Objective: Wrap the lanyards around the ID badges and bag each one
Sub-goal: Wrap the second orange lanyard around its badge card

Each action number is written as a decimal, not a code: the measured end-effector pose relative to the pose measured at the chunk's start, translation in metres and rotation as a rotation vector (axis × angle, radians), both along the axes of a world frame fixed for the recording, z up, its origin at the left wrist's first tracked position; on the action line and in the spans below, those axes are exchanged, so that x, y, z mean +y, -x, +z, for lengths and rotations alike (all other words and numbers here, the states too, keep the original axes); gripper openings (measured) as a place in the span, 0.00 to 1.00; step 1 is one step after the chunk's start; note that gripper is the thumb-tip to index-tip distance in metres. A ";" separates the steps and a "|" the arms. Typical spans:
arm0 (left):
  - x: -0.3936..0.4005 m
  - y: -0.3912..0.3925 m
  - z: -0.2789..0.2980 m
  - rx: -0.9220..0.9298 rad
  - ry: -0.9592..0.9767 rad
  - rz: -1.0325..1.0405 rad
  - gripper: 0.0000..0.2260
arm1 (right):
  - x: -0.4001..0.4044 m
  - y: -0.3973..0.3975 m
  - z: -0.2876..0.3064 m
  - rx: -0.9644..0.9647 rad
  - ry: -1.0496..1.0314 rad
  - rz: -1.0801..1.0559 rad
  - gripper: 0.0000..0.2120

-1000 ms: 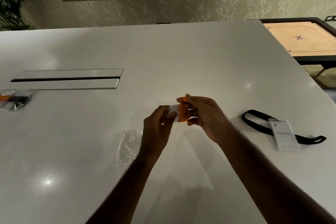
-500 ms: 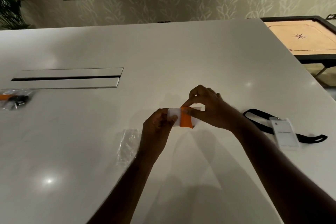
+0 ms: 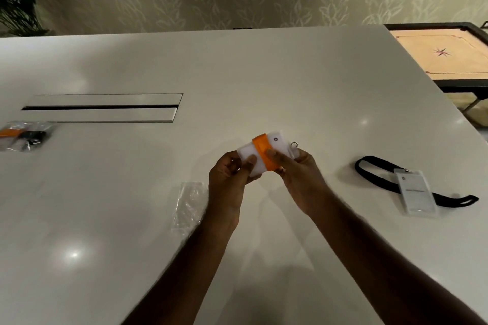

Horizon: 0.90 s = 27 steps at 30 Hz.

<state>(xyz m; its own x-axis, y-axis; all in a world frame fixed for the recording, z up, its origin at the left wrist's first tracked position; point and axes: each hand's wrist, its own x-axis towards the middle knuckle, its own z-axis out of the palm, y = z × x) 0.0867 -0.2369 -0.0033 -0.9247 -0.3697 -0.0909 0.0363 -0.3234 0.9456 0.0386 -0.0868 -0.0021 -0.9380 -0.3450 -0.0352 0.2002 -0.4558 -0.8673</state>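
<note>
At the centre of the frame, held just above the white tabletop [image 3: 264, 74], is a white rectangular plastic ID badge [image 3: 260, 152] with a flat orange fabric lanyard [image 3: 264, 152] wound in a band across its middle. The left hand [image 3: 229, 179] grips the badge's left end, its thumb pressed on the white face; the right hand [image 3: 298, 177] pinches the right side, its thumb lying on the orange band as if pinning the last turn. A small metal ring [image 3: 294, 144] sticks out at the badge's right end.

The badge looks light and stiff, and its smooth face is probably slippery. The lanyard is soft and likely to spring loose once the thumb lifts, so the sound place to hold is across the band itself, thumb on top and fingers beneath, keeping the turns squeezed while the bundle goes into a bag.

A crinkled clear plastic bag [image 3: 188, 204] lies flat on the table just left of the left wrist, close at hand; it seems thin and limp, so its mouth will probably need one hand to open it.

At the right of the frame, well apart, a second white ID badge [image 3: 417, 192] lies on its loose black lanyard [image 3: 375, 170], not yet wrapped. At the far left edge sit already bagged badges [image 3: 22, 136]. A long recessed cable slot [image 3: 103, 107] runs across the upper left of the table, and a carrom board [image 3: 443, 54] stands beyond its upper right corner. Nothing lies between the hands and the clear bag.
</note>
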 end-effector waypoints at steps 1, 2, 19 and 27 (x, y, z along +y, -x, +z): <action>0.002 -0.002 0.000 0.000 -0.025 0.000 0.06 | -0.001 -0.002 -0.002 -0.013 0.035 -0.003 0.11; 0.003 -0.003 0.000 0.003 -0.052 -0.003 0.06 | -0.002 -0.005 -0.004 -0.025 0.067 -0.003 0.11; -0.016 -0.032 -0.031 -0.218 0.392 -0.059 0.21 | -0.009 -0.020 -0.016 -0.075 -0.067 -0.215 0.12; -0.105 -0.043 -0.036 -0.258 1.029 0.334 0.09 | -0.008 -0.022 -0.029 -0.018 -0.336 -0.193 0.15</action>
<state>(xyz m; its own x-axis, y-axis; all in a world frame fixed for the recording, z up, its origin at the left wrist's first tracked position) 0.1292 -0.3418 -0.0397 -0.7622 -0.6064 0.2267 -0.2615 0.6086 0.7491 0.0603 -0.0945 -0.0307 -0.9827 -0.1283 -0.1336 0.1554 -0.1777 -0.9717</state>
